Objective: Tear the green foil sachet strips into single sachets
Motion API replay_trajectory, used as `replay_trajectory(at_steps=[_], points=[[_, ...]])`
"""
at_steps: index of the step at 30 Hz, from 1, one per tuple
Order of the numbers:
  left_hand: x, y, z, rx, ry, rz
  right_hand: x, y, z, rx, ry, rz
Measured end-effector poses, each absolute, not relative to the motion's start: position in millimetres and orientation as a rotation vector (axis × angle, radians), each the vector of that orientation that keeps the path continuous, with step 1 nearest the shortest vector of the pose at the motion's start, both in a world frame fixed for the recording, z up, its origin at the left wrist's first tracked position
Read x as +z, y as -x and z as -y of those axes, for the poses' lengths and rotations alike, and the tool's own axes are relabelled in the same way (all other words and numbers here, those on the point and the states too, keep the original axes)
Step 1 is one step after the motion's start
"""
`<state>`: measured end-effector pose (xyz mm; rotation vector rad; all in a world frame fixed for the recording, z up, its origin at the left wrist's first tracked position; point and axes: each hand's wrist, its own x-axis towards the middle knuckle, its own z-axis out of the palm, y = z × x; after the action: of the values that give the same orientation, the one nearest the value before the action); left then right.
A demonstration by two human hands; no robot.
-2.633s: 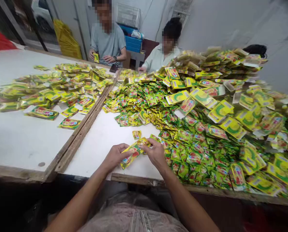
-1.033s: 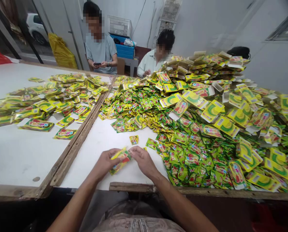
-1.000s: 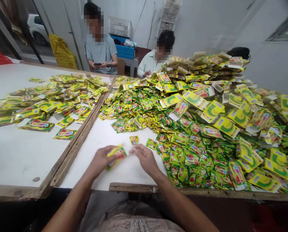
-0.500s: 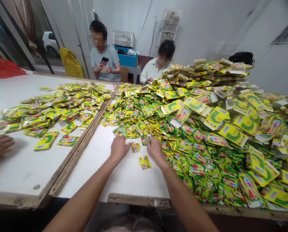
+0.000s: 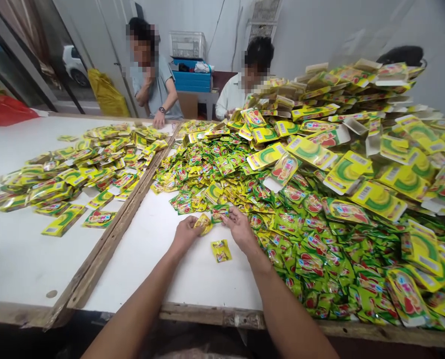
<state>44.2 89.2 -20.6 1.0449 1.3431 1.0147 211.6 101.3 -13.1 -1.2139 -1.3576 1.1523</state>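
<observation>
Head view: the left hand [image 5: 186, 233] pinches a yellow packet [image 5: 203, 224] between thumb and fingers, and the right hand [image 5: 240, 230] pinches the right end of a green packet [image 5: 219, 213] with its fingertips. Both packets are just above or on the white tabletop [image 5: 143, 269]; I cannot tell which. A loose packet [image 5: 221, 251] lies flat on the near side of the hands, between the forearms.

Close on the right, a broad heap of packets [image 5: 315, 259] crowds the right hand and forearm and reaches around to the far side of both hands. Heaped on it, far and right, a tall pile of yellow boxes [image 5: 342, 164] blocks part of the far wall and of a person in a pale shirt [image 5: 229, 97]. On the left, a wooden strip [image 5: 117, 234] runs from near to far, parting the bare white surface beside the left arm from a second pile of boxes [image 5: 69, 174]. Beyond that pile, another person rests a hand [image 5: 159, 118] on the table, the other hand raised to the face. Farther back are a yellow bag [image 5: 108, 92], a blue container [image 5: 192, 80] and a pale crate [image 5: 187, 46]; a red sheet [image 5: 7, 109] lies far left
</observation>
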Motion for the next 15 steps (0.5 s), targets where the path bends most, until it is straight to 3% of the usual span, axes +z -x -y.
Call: replay_trajectory(at_steps=[6, 15], points=[[-4.6, -39.7, -75.6, 1.044, -0.968, -1.155, -17.4, -205.6, -90.9, 1.167, 1.312, 1.585], [-9.7, -37.3, -76.0, 1.070, -1.144, -1.278, -5.2, -195.1, -83.3, 1.262, 1.273, 1.460]])
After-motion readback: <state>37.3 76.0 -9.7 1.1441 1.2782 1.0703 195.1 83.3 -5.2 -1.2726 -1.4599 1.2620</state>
